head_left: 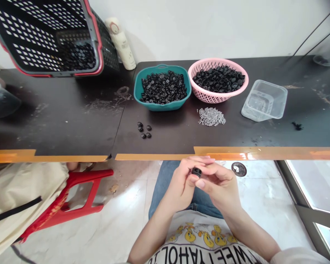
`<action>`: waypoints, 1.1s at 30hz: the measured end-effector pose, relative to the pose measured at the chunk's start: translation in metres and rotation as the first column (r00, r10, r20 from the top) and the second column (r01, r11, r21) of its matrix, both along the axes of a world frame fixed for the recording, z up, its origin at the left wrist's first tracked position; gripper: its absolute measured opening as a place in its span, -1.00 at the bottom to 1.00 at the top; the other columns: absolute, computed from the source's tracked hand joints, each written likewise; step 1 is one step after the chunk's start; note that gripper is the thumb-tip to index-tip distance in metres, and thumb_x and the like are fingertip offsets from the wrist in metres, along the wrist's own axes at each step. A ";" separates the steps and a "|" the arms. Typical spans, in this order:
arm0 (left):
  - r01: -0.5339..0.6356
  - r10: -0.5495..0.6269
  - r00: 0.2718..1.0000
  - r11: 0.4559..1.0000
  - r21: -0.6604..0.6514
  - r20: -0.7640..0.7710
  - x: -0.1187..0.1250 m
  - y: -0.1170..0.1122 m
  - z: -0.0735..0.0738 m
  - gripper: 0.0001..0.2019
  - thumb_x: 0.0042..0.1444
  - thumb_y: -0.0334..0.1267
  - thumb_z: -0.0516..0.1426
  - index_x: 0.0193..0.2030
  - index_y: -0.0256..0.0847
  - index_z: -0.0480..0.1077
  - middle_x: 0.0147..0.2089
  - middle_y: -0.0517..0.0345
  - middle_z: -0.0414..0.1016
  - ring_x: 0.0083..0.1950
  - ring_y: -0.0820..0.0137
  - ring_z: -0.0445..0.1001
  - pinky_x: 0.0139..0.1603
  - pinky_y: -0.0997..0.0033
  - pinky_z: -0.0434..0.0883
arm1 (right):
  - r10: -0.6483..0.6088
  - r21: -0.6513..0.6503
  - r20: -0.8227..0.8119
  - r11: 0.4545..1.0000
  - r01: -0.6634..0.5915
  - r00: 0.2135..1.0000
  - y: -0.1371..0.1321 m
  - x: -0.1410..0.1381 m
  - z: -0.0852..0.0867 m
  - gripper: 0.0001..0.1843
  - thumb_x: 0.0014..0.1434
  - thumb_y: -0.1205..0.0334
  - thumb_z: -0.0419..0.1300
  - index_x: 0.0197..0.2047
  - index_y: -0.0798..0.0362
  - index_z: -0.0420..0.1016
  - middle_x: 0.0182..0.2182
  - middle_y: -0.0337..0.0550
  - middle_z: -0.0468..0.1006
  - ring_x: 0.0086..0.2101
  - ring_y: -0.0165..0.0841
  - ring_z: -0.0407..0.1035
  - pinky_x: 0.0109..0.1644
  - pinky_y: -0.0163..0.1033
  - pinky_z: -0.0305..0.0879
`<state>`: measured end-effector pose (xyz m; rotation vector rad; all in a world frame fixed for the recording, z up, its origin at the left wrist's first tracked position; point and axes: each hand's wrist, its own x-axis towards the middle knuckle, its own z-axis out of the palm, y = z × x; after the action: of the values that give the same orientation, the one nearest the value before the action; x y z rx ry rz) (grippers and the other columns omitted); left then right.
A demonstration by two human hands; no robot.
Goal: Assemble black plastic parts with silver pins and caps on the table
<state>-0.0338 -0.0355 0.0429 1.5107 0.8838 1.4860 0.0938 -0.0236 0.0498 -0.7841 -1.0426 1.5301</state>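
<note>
Both my hands meet in front of my lap, just below the table's front edge (159,156). My left hand (183,185) and my right hand (218,183) pinch one small round black part (197,171) between their fingertips. On the dark table lie several finished-looking black parts (144,131) in a small cluster. Behind them stands a teal basin (162,104) full of flat black discs. To its right a pink basket (218,96) holds black caps. A heap of small metal pins (211,116) lies in front of the pink basket.
A clear plastic tub (264,100) sits at the right of the table. A large black crate with a red rim (52,36) is tilted at the back left, a white bottle (120,42) beside it. A red stool (77,198) and a cream bag (19,201) are at my left.
</note>
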 end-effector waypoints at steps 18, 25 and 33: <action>-0.461 0.450 0.743 0.881 0.107 -0.495 -0.063 0.040 -0.018 -0.81 0.33 -0.21 0.19 -0.01 -0.09 0.61 -0.02 0.06 0.67 -0.03 0.28 0.63 0.11 0.22 0.57 | 0.099 0.052 0.582 0.986 -0.159 0.807 0.116 0.002 -0.016 -0.69 0.16 0.02 0.38 -0.11 0.03 0.65 -0.22 -0.09 0.70 -0.22 -0.25 0.56 -0.06 -0.08 0.49; -0.458 0.371 0.786 0.887 -0.063 -0.494 -0.104 0.048 -0.024 -0.88 0.20 -0.19 0.29 -0.18 -0.11 0.66 -0.16 0.10 0.66 -0.19 0.32 0.62 -0.11 0.36 0.56 | -0.344 0.344 0.938 0.899 -0.272 0.047 0.222 0.010 -0.003 -0.83 0.27 0.25 0.25 -0.11 0.08 0.63 -0.14 0.00 0.65 -0.12 -0.11 0.50 -0.04 -0.08 0.35; -0.479 0.516 0.809 0.856 0.195 -0.281 -0.074 0.033 -0.015 -0.76 0.05 -0.04 0.41 -0.34 -0.16 0.60 -0.46 0.17 0.61 -0.45 0.36 0.58 -0.32 0.35 0.60 | -0.221 0.289 0.944 0.912 -0.291 0.246 0.191 -0.012 0.012 -0.71 0.31 0.01 0.24 -0.33 0.05 0.54 -0.33 -0.12 0.58 -0.30 -0.23 0.43 -0.21 -0.17 0.26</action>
<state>-0.1082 -0.0025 0.0277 1.7249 1.5101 1.7015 0.0817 0.1678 0.0620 -1.4681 -2.2544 0.5836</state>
